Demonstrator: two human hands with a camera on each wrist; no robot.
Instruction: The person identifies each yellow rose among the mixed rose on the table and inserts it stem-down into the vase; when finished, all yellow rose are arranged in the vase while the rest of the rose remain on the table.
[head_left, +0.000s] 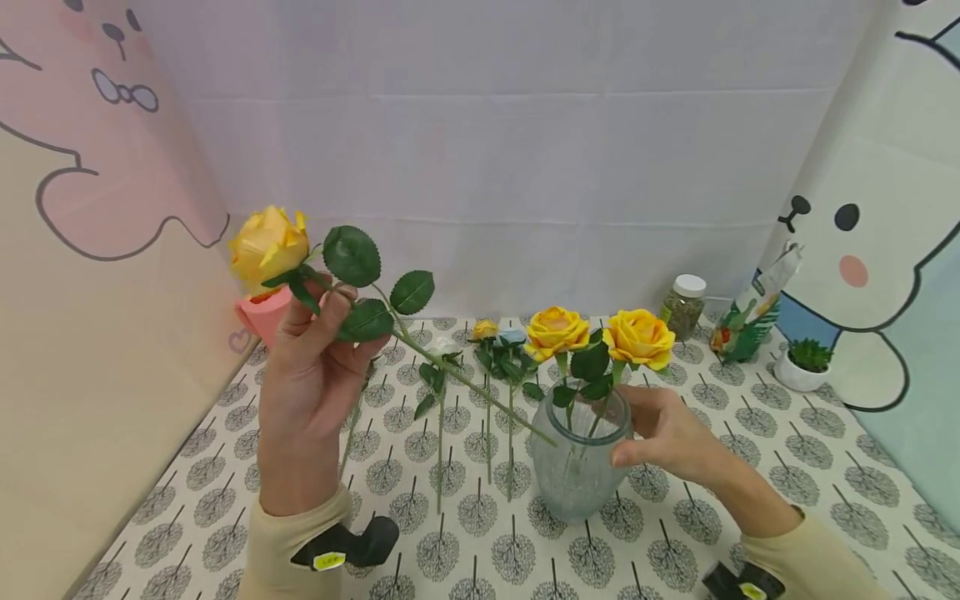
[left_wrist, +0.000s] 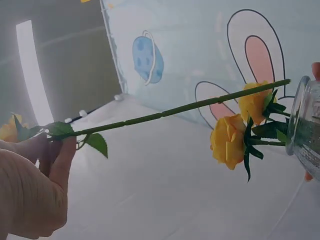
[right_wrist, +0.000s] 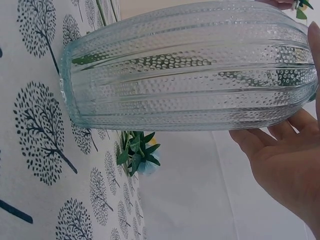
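Note:
My left hand (head_left: 311, 375) pinches a yellow rose (head_left: 268, 246) by its stem, just below the bloom and beside the leaves. The bare stem (left_wrist: 165, 114) slants down to the right, its cut end close to the vase's rim and still outside the mouth in the left wrist view. With thumb and fingers my right hand (head_left: 675, 437) holds the ribbed clear glass vase (head_left: 573, 487) near its top. Inside it stand two yellow roses, one left (head_left: 557, 332) and one right (head_left: 639, 338), their blooms above the rim.
More flowers lie on the tree-patterned cloth (head_left: 412, 550): a white one (head_left: 444, 346), a small yellow one (head_left: 485, 329) and a pale blue one (head_left: 513, 335). Behind my left hand is a pink container (head_left: 264, 315). A white-lidded jar (head_left: 684, 307), a green packet (head_left: 753, 312) and a potted succulent (head_left: 804, 367) stand at back right.

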